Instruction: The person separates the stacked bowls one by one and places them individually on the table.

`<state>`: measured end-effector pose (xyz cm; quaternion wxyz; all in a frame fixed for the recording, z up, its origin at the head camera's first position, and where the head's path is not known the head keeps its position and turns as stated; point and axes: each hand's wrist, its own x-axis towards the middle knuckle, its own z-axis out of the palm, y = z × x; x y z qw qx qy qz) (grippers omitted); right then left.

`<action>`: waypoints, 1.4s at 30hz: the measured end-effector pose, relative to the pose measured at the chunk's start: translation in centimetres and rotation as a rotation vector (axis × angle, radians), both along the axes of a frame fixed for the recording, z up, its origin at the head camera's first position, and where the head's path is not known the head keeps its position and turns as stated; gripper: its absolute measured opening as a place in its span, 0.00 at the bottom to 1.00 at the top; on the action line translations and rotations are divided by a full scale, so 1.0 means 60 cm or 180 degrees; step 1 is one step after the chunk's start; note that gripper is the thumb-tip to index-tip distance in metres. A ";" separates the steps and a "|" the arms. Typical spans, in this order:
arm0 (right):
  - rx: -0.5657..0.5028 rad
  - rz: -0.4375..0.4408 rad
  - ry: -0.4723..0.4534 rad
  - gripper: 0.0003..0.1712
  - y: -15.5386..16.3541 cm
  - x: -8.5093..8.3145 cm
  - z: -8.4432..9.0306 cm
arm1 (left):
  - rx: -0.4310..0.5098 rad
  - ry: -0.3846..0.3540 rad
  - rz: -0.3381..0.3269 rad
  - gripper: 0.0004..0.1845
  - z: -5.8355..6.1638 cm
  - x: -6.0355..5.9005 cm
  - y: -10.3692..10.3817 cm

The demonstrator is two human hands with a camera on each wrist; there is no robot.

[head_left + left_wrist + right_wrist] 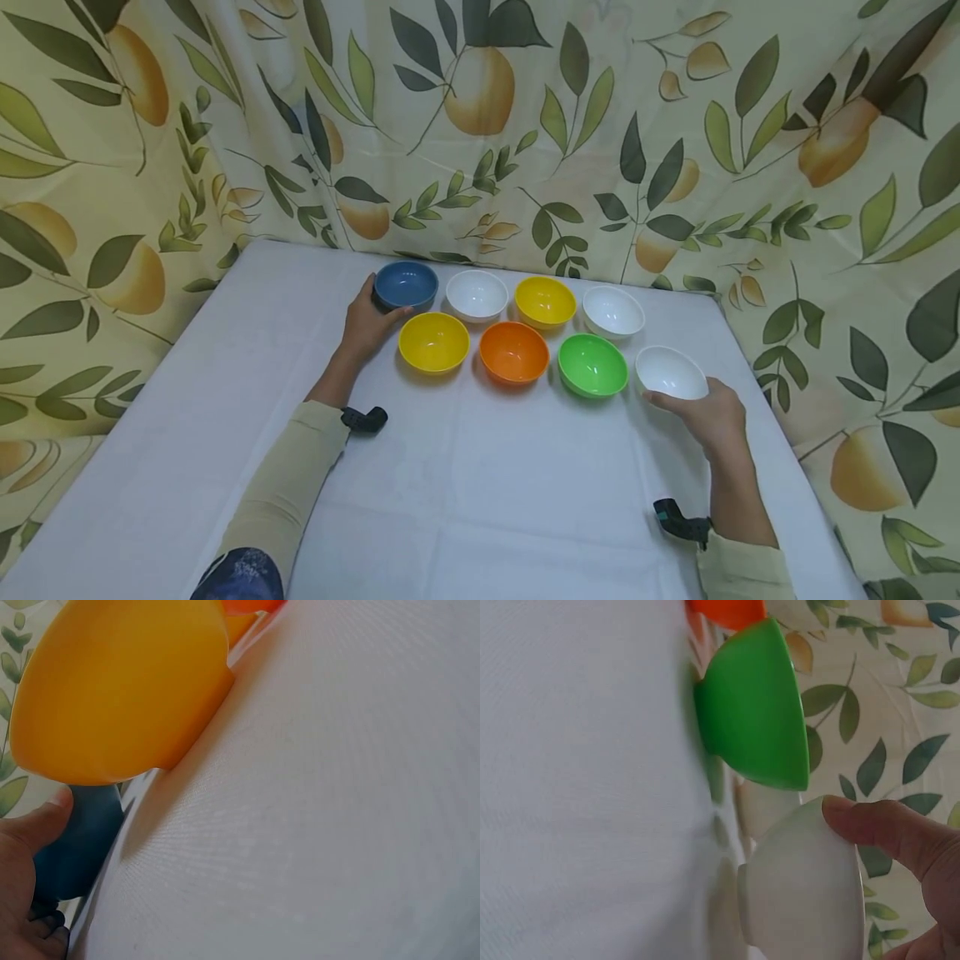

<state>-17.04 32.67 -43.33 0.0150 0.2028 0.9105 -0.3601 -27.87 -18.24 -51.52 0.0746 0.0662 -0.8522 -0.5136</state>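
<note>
At the left end of the back row, my left hand [367, 325] grips a blue bowl [406, 285], its thumb along the near side and its fingers round the left. In the left wrist view the thumb presses the blue bowl [79, 840], partly hidden behind a yellow bowl [127, 690]. My right hand [712, 414] holds a white bowl [671, 372] at the right end of the front row. The right wrist view has the thumb on the rim of this white bowl [802, 885], beside the green bowl [754, 705]. All the bowls stand mouth up.
Between the hands, the front row has a yellow bowl [433, 342], an orange bowl [513, 353] and a green bowl [592, 365]. Behind them sit a white bowl [477, 296], a yellow bowl [545, 302] and another white bowl [612, 312]. A patterned curtain [480, 167] borders the white-clothed table [480, 500].
</note>
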 end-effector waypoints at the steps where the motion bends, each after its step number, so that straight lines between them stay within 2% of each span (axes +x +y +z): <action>1: 0.0007 0.0010 -0.0012 0.61 -0.001 -0.001 -0.002 | -0.0002 -0.0002 0.0000 0.59 0.000 0.000 -0.001; 9: -0.0030 -0.0013 -0.0078 0.61 -0.004 -0.004 -0.011 | 0.0001 -0.0029 -0.0010 0.60 0.003 0.002 -0.003; 17: -0.0068 0.0014 0.0058 0.61 -0.010 -0.008 -0.015 | 0.0010 -0.0022 0.0028 0.59 0.007 0.005 -0.004; 30: -0.0085 -0.0136 0.0204 0.63 -0.009 -0.011 -0.033 | 0.0085 0.0062 -0.0003 0.58 0.001 0.010 -0.002; 36: -0.0101 -0.0151 0.0217 0.63 -0.007 -0.013 -0.035 | 0.0022 0.0023 0.0004 0.59 0.000 0.009 -0.001; 42: -0.0137 -0.0068 0.0218 0.67 -0.006 -0.016 -0.033 | 0.0011 0.0007 -0.0040 0.59 0.004 0.021 -0.010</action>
